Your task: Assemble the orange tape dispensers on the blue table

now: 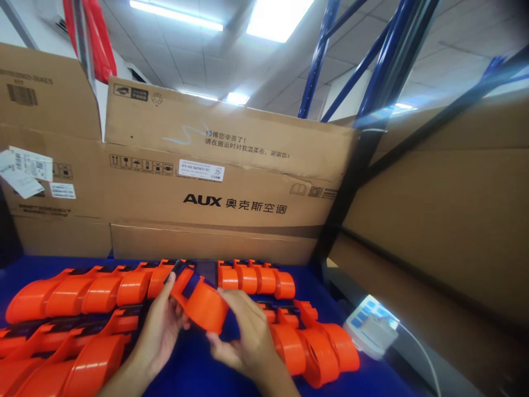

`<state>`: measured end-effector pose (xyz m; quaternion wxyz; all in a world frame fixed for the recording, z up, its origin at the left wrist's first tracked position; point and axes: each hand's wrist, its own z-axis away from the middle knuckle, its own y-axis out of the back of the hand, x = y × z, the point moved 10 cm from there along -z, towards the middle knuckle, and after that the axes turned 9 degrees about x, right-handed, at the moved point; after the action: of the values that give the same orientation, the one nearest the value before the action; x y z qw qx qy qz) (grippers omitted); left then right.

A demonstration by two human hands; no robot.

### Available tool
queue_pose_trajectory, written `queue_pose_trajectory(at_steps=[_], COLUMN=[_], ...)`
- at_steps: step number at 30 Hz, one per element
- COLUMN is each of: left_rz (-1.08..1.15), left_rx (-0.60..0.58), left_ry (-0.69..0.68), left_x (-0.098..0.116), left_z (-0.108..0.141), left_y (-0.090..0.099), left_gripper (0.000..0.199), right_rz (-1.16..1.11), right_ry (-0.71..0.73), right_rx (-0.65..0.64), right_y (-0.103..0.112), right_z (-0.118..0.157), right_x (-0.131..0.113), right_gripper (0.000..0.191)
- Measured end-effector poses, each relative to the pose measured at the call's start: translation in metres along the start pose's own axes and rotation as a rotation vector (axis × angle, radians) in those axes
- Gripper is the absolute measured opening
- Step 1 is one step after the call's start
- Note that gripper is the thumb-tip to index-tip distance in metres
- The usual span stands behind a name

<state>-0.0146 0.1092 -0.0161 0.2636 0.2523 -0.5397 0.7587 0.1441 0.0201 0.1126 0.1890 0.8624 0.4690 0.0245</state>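
Observation:
Both my hands hold one orange plastic piece with a rounded, cup-like body and a narrower end carrying a dark strip. My left hand grips the narrow end, thumb up along the dark part. Around the rounded body, my right hand has its thumb below and its fingers on the upper side. The piece is tilted above the blue surface. Similar orange pieces lie in an overlapping row beside my left forearm, and more orange pieces lie right of my right hand.
Further back are two rows of orange pieces, one at left and one at right. An AUX cardboard sheet stands behind them. A blue and black rack post rises at right, near a white power strip with a cable.

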Motion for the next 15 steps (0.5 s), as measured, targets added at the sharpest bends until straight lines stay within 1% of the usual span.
queue_pose_trajectory(at_steps=[2,3,6,8,10,12,14,15], left_rz=[-0.081,-0.117,-0.207,-0.240,-0.275,-0.348,-0.482,-0.565], left_rx=[-0.060,-0.088,-0.166,-0.204,-0.234,-0.257,-0.293,-0.323], left_ry=[0.035,0.040,0.003,-0.038,-0.065,-0.076,-0.065,-0.048], left_x=[-0.007,-0.009,-0.010,-0.007,-0.006,-0.009,-0.017,-0.024], left_z=[0.001,0.001,0.003,0.005,0.007,0.010,0.013,0.015], left_y=[-0.004,-0.005,-0.012,-0.017,-0.022,-0.026,-0.030,-0.031], left_gripper=[0.045,0.048,0.051,0.050,0.051,0.051,0.051,0.051], right_rz=[0.025,0.024,-0.064,-0.114,-0.060,0.056,0.251,0.393], right_ry=[-0.063,-0.121,-0.396,-0.565,-0.660,-0.725,-0.789,-0.818], right_rx=[0.081,0.115,0.186,0.242,0.282,0.294,0.259,0.195], right_y=[0.010,0.015,0.037,0.060,0.090,0.123,0.154,0.165], right_z=[0.000,-0.001,-0.005,-0.010,-0.019,-0.026,-0.029,-0.027], right_x=[0.008,0.013,0.037,0.056,0.074,0.097,0.125,0.140], right_gripper=[0.064,0.060,0.043,0.039,0.042,0.052,0.063,0.068])
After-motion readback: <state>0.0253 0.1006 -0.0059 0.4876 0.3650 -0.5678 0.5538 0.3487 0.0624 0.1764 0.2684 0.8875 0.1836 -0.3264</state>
